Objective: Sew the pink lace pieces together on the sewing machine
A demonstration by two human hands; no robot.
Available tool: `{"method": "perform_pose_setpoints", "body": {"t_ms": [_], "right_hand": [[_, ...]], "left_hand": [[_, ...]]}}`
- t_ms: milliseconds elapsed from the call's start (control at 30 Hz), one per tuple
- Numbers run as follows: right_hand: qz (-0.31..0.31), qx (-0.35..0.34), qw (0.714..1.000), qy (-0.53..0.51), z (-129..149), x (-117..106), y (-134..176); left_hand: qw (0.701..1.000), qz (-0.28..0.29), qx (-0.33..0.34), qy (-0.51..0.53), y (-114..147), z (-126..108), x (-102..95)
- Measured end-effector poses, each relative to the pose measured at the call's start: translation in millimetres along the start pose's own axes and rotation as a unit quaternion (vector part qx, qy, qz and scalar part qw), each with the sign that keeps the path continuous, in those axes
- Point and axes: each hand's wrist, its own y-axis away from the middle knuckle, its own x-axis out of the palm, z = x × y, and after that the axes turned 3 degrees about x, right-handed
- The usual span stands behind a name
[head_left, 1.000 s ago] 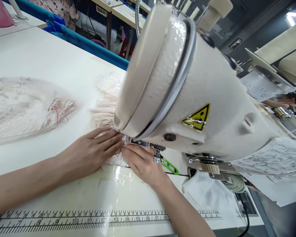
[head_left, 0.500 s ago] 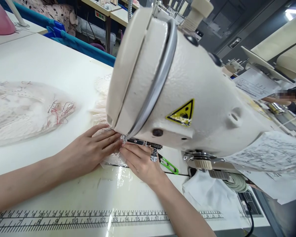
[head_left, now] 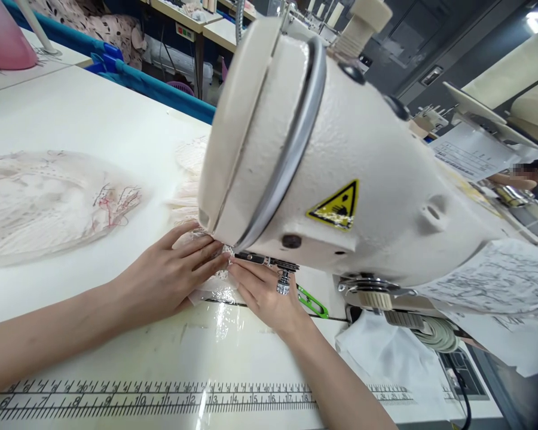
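Observation:
A sewing machine (head_left: pixel 376 173) fills the middle of the view, its head tilted over the work. Beneath the head lies a piece of pale lace fabric (head_left: pixel 219 289), with gathered cream cloth (head_left: pixel 188 200) just behind it. My left hand (head_left: pixel 161 272) rests on the lace left of the needle area, fingers stretched out and lying flat. From the right, my right hand (head_left: pixel 269 298) reaches in under the head with fingers extended on the lace; its upper part is partly covered by the machine. Both hands' fingertips nearly meet near the presser foot, where the needle is hidden.
Green thread snips (head_left: pixel 312 300) lie right of my right hand. Sheer pale fabric with red threads (head_left: pixel 49 209) is at the left. White cloth (head_left: pixel 390 346) lies beneath the machine arm. A printed ruler (head_left: pixel 161 400) runs along the front edge. Another person (head_left: pixel 531 179) sits far right.
The whole view has shifted slightly to the right. My hands keep nearly the same place on the lace; a little more of it shows between them.

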Motion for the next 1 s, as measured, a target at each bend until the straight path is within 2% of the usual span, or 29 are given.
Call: {"method": "perform_pose_setpoints", "body": {"t_ms": [100,233,333,467,633,767,1000], "right_hand": [[0.015,0.021,0.999,-0.037,-2.1,0.6,0.9],[0.009,0.038,0.999,-0.022,-3.5,3.4,3.2],[0.004,0.024,1.000,-0.009,-1.6,4.0,2.9],[-0.017,-0.007,0.997,0.075,2.1,2.9,2.1],[-0.018,-0.097,0.992,0.078,2.4,4.4,0.0],[-0.009,-0.085,0.992,0.092,7.1,8.0,-1.9],[-0.046,-0.070,0.991,0.104,18.3,13.9,-5.1]], "left_hand": [[1.000,-0.005,-0.006,0.006,-1.8,0.2,-0.3],[1.000,0.003,-0.015,0.004,-2.4,0.8,0.0],[1.000,0.000,-0.018,0.002,0.0,0.2,1.9],[1.000,-0.021,-0.004,-0.007,5.8,-1.5,5.0],[1.000,-0.027,0.012,-0.003,8.7,0.8,2.8],[1.000,-0.019,0.005,0.015,6.8,5.8,-2.8],[1.000,0.007,-0.001,0.016,5.1,13.6,-5.9]]}}
